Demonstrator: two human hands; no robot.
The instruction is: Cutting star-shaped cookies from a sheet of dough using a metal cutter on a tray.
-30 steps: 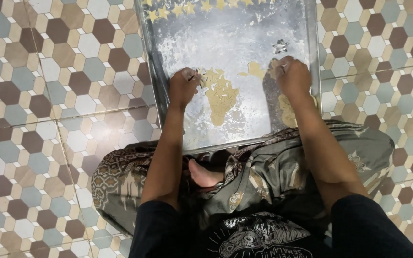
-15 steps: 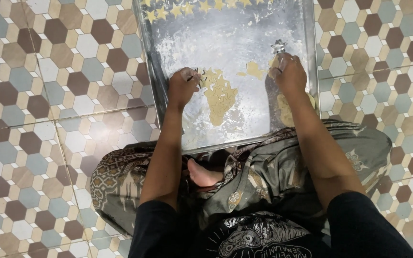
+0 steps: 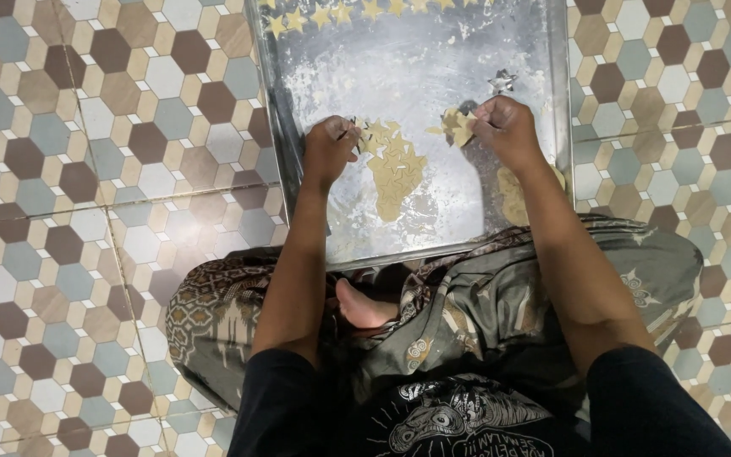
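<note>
A floured metal tray lies on the tiled floor in front of my crossed legs. A flat sheet of yellow dough with star-shaped cut marks sits in its middle. My left hand pinches the sheet's upper left edge. My right hand holds a small star-shaped dough piece at its fingertips, just right of the sheet. A metal star cutter rests on the tray beyond my right hand. More dough lies partly hidden under my right forearm.
A row of cut dough stars lines the tray's far edge. Hexagon-patterned tiles surround the tray on both sides. My bare foot and patterned cloth sit against the tray's near edge.
My right hand has edged slightly up and left, and its fingers have closed on the small dough piece. My left hand stays at the sheet's edge.
</note>
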